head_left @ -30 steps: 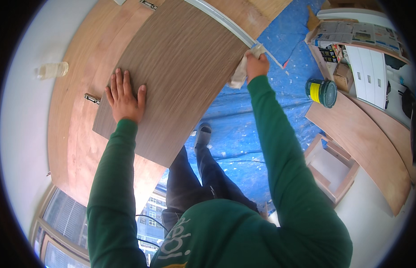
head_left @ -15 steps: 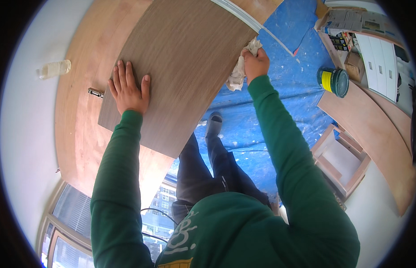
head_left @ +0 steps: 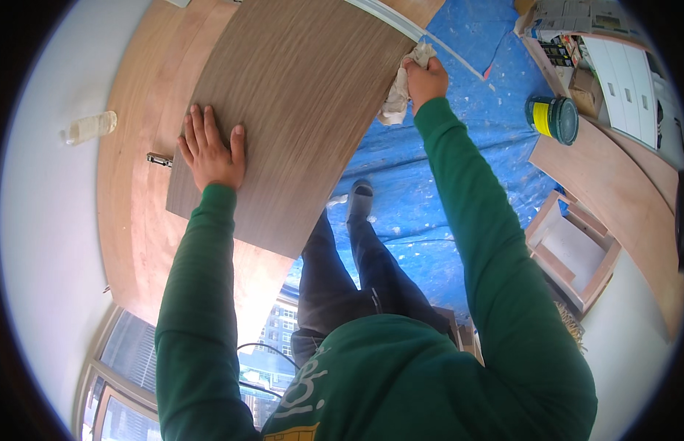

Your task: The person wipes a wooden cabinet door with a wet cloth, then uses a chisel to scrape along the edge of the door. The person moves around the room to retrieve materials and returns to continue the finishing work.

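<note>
A brown wood-grain panel (head_left: 298,110) lies flat on a pale plywood surface (head_left: 136,213). My left hand (head_left: 213,151) rests palm down on the panel near its left edge, fingers spread. At the panel's right edge, toward the far corner, my right hand (head_left: 428,79) grips a crumpled off-white rag (head_left: 397,99). The rag is pressed against that edge and partly hangs below it. A metal hinge (head_left: 159,159) sticks out beside the panel's left side, close to my left fingers.
A clear bottle (head_left: 92,128) lies by the white wall at left. Blue sheeting (head_left: 408,191) covers the floor. To the right are a green bucket (head_left: 553,119) with a yellow label, curved-looking boards (head_left: 606,176), a wooden frame (head_left: 577,250) and a white drawer unit (head_left: 621,88).
My right hand has slid the rag farther along the panel's right edge, away from me. My left hand stays in place on the panel. The view has shifted slightly.
</note>
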